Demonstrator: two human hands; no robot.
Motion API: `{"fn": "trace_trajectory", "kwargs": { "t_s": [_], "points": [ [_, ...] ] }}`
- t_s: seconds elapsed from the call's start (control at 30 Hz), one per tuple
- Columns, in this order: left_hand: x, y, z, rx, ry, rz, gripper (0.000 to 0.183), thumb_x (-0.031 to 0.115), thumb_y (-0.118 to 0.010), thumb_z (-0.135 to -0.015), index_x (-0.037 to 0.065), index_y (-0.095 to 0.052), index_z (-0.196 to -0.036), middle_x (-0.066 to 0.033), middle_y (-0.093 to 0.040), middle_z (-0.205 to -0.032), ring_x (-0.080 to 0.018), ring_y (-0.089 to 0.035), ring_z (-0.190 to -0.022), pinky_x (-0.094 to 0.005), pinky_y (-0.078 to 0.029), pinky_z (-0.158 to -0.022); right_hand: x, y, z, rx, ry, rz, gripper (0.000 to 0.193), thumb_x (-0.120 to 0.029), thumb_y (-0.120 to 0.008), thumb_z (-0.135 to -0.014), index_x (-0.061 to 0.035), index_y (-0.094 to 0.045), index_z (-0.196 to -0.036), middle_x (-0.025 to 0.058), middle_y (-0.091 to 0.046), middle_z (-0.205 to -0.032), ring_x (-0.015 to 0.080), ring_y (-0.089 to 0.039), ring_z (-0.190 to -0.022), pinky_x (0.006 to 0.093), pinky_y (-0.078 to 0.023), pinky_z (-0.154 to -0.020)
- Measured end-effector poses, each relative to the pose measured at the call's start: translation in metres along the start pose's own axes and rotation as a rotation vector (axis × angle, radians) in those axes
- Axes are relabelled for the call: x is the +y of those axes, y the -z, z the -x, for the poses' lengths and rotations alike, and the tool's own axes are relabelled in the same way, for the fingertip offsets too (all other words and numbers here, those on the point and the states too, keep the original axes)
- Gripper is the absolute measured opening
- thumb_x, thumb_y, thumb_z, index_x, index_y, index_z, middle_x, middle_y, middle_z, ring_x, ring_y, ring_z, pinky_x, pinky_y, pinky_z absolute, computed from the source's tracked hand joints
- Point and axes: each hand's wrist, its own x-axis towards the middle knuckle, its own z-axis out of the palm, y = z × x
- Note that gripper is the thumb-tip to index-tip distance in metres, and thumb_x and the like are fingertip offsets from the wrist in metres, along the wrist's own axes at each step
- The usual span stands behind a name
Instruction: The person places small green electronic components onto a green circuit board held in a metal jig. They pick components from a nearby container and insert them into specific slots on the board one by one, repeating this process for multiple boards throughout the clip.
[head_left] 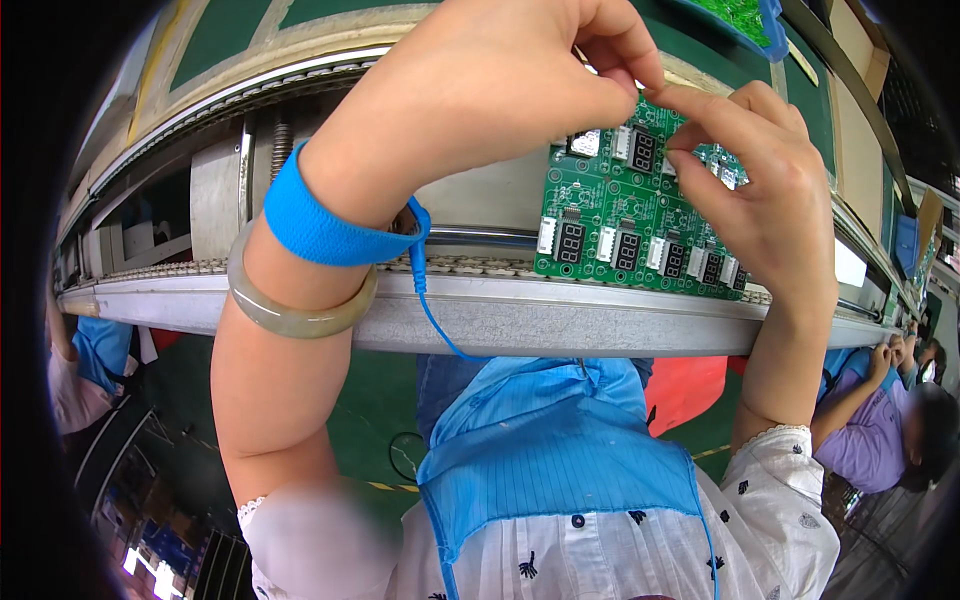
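Note:
A green circuit board panel [590, 200] lies across the conveyor's near side, carrying several black digit displays [571, 241] and white connectors [547, 235]. My left hand [540, 75] is over the panel's far left part, fingers curled toward the thumb. From the right, my right hand [755, 155] reaches over the panel, its thumb and fingers bent in a pinch. The fingertips of both hands nearly meet above the board's far edge. Anything between them is too small or hidden to name. A blue wrist strap [325, 225] with a cord and a pale bangle [290, 310] circle my left arm.
A metal conveyor rail [450, 318] with a chain runs along the near side. At the far right stands a blue bin [772, 30] of small green parts [735, 14]. Other people [870, 430] sit at the right and left edges.

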Motion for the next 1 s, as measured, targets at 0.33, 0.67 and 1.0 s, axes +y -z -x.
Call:
{"fn": "trace_trajectory", "kwargs": {
  "t_s": [0.33, 0.67, 1.0],
  "points": [
    [0.0013, -0.0011, -0.0005, -0.003, 0.043, 0.017, 0.018, 0.006, -0.066, -0.090, -0.004, -0.073, -0.102, -0.0048, -0.069, -0.082, -0.0091, -0.059, -0.074, -0.0249, -0.049, -0.068, 0.0020, 0.0006, -0.0006, -0.024, -0.023, -0.063, 0.044, 0.001, -0.073, -0.076, -0.0104, -0.074, -0.119, 0.0032, -0.072, -0.085, 0.0234, -0.063, -0.086, 0.0363, -0.051, -0.081],
    [0.0038, -0.0006, -0.0002, -0.004, 0.058, 0.003, 0.018, 0.006, -0.066, -0.090, -0.005, -0.073, -0.103, -0.0042, -0.069, -0.083, -0.0085, -0.058, -0.075, -0.0243, -0.049, -0.068, -0.0006, 0.0002, -0.0005, -0.016, 0.005, 0.013, 0.042, 0.000, -0.073, -0.077, -0.0104, -0.074, -0.117, 0.0025, -0.071, -0.084, 0.0237, -0.061, -0.085, 0.0367, -0.050, -0.082],
    [0.0001, -0.0022, -0.0005, -0.001, 0.031, 0.007, 0.019, 0.004, -0.065, -0.089, -0.005, -0.072, -0.104, -0.0043, -0.070, -0.086, -0.0083, -0.060, -0.078, -0.0238, -0.050, -0.071, 0.0009, -0.0017, 0.0000, -0.012, -0.031, -0.047, 0.045, 0.000, -0.072, -0.076, -0.0107, -0.073, -0.120, 0.0026, -0.071, -0.085, 0.0232, -0.061, -0.088, 0.0362, -0.051, -0.082]
  ]
}}
